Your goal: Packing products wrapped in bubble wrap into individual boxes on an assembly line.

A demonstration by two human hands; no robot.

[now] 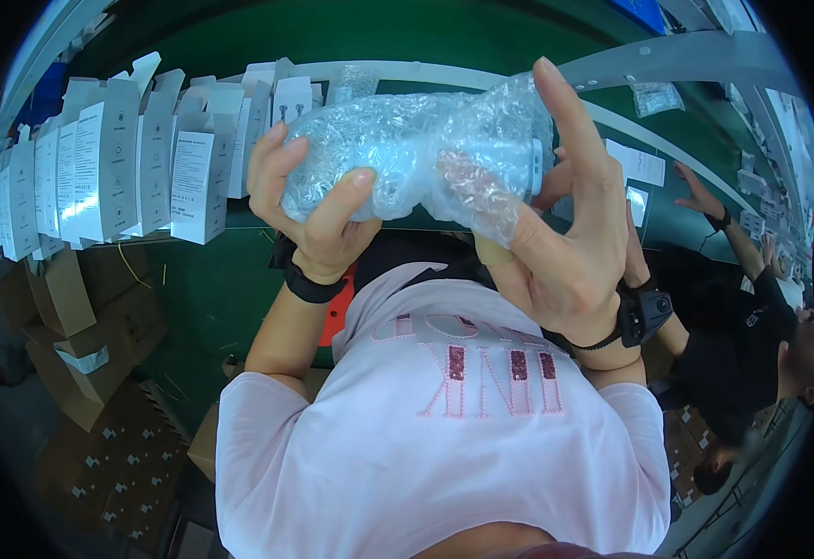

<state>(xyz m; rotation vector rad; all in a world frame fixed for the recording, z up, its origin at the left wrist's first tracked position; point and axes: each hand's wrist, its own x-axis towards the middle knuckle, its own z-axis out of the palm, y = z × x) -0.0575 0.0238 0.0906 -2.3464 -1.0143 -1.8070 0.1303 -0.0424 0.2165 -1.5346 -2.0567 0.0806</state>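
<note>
I hold a clear bubble wrap pouch (360, 140) lengthwise in front of my chest. A pale, boxy item shows through the plastic, and its end (536, 166) sits at the pouch's right mouth. My left hand (318, 191) grips the left end, thumb in front and fingers curled behind. At the other end, my right hand (575, 238) has its thumb under the film, pressed along the item. Its index finger points up beside the pouch's edge, while other fingers bend behind the item's end, partly hidden. What the item is cannot be made out.
Several white printed cartons (104, 168), flaps up, stand in a row on the green bench at left. Another bubble wrap piece (353, 82) lies behind. Brown cardboard boxes (81, 317) are stacked below left. A co-worker's hand (700, 194) reaches over the bench at right.
</note>
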